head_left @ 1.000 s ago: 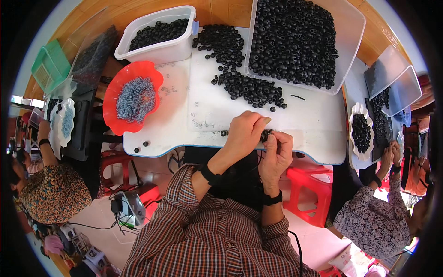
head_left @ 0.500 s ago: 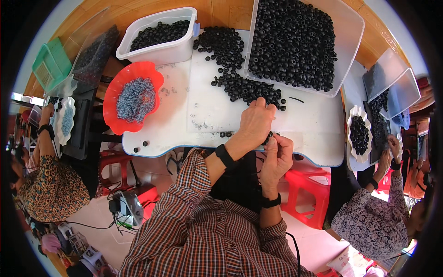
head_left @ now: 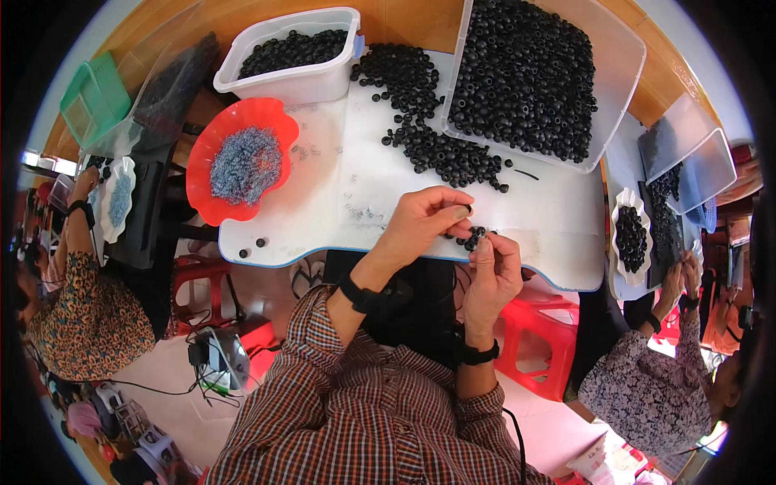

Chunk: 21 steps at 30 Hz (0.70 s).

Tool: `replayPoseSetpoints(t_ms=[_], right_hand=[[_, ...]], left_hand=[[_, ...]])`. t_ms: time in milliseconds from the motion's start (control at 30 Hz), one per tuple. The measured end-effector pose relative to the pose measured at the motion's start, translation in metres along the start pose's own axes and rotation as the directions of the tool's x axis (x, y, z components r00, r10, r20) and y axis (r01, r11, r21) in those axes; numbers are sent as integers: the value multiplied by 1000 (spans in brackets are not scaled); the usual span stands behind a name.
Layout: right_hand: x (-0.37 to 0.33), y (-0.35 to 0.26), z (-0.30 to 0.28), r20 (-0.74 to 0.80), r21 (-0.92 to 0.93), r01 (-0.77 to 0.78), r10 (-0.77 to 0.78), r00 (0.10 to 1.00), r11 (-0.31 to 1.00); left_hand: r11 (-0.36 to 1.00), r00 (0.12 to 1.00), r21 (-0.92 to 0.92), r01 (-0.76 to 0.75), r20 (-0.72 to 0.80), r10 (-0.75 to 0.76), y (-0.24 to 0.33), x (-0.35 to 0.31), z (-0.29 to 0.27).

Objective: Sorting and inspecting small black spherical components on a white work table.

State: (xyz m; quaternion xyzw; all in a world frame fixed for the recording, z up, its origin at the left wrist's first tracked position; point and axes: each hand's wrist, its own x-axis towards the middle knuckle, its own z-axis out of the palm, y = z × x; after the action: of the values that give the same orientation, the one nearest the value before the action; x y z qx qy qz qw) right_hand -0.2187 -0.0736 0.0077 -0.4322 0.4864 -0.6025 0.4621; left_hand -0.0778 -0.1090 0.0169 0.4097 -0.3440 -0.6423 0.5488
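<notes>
My left hand (head_left: 422, 226) is over the front of the white table, thumb and fingers pinched on a small black ring-shaped piece (head_left: 467, 209). Just to its right, my right hand (head_left: 495, 276) is raised at the table's front edge. Its thumb and forefinger are closed together; whatever they hold is too small to make out. Between the two hands, several black pieces (head_left: 472, 238) lie close to that edge. Farther back, a loose pile of the same round, hollow black pieces (head_left: 457, 153) spreads across the tabletop.
A clear bin (head_left: 622, 105) full of black pieces stands back right, a white tub (head_left: 299, 89) of them back left. The red scalloped bowl (head_left: 287, 133) holds tiny bluish-grey pieces. Other people work at both sides. A red stool (head_left: 537, 323) stands below the table's right.
My left hand has drawn back from the pile toward the front edge, now pinching a black piece. My right hand has shifted slightly right. The view has shifted a little.
</notes>
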Motion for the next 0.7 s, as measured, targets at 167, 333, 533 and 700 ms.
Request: replayPoseSetpoints(t_ms=[167, 333, 533, 700], right_hand=[[-2, -6, 11, 84, 29, 35, -37, 996, 999], [-7, -7, 20, 164, 92, 19, -35, 986, 996], [-12, -6, 28, 214, 121, -2, -24, 976, 993], [-14, -6, 29, 244, 97, 22, -45, 969, 995]], left_hand=[[962, 1000, -274, 12, 24, -5, -2, -27, -17], [940, 1000, -340, -17, 18, 25, -9, -38, -20], [962, 999, -270, -52, 0, 54, -7, -49, -23], [986, 998, -159, -58, -14, 56, -3, -55, -24]])
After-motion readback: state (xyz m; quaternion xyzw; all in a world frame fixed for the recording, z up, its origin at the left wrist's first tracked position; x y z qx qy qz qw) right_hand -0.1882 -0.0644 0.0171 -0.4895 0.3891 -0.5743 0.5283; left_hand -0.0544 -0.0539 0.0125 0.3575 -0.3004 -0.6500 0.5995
